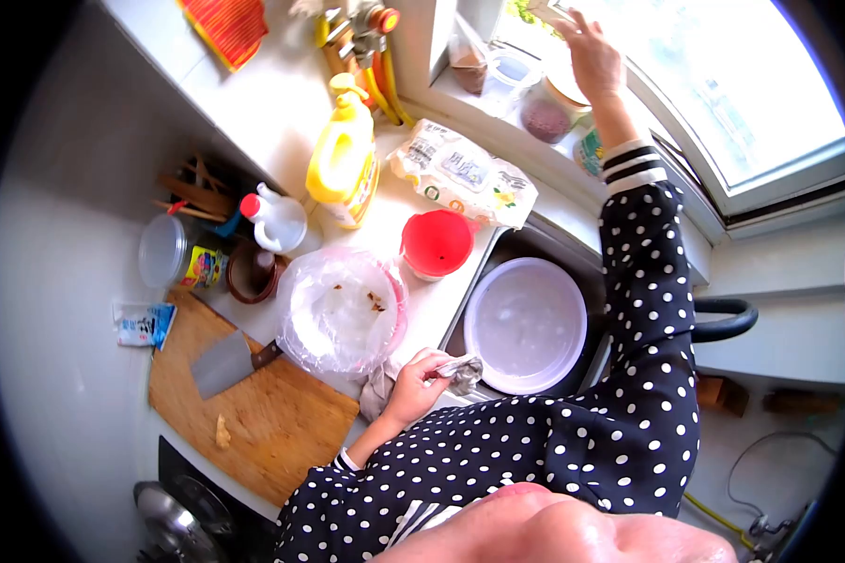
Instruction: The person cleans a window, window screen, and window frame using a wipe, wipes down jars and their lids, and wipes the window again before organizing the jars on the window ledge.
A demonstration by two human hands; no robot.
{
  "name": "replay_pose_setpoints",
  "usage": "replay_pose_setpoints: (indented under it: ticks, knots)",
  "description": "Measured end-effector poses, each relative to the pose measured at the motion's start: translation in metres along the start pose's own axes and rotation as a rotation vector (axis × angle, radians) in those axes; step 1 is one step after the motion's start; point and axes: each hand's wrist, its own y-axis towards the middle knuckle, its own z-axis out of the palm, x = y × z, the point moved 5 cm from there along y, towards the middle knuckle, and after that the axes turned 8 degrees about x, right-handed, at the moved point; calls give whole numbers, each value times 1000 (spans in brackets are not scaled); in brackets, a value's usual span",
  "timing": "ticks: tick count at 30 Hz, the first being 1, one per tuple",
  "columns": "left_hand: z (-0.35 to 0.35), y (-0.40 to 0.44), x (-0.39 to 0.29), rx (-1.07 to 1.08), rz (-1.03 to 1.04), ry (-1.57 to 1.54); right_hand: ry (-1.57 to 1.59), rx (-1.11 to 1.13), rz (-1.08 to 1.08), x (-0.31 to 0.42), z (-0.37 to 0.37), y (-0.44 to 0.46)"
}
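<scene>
My left hand is closed on a crumpled grey cloth at the counter's front edge, between the pink basin lined with clear plastic and the sink. More grey cloth hangs below the hand. My right hand is raised at the open window, its fingers apart and nothing visible in them. Below it on the sill is a jar with dark reddish contents. A round pale basin sits in the sink.
A red bowl, a wipes pack and a yellow bottle stand behind the sink's left side. A cleaver lies on the wooden board. A black faucet is at right.
</scene>
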Motion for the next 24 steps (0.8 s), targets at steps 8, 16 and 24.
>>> replay_pose_setpoints:
  ticks: [8, 16, 24]
  knots:
    - [21, 50, -42, -173, 203, -110, 1193, 354, 434, 70, -129, -98]
    - [43, 117, -143, -268, 614, 167, 1491, 356, 755, 106, -185, -192]
    - [120, 206, -234, 200, 660, 597, 1329, -362, 1202, -45, -94, -167]
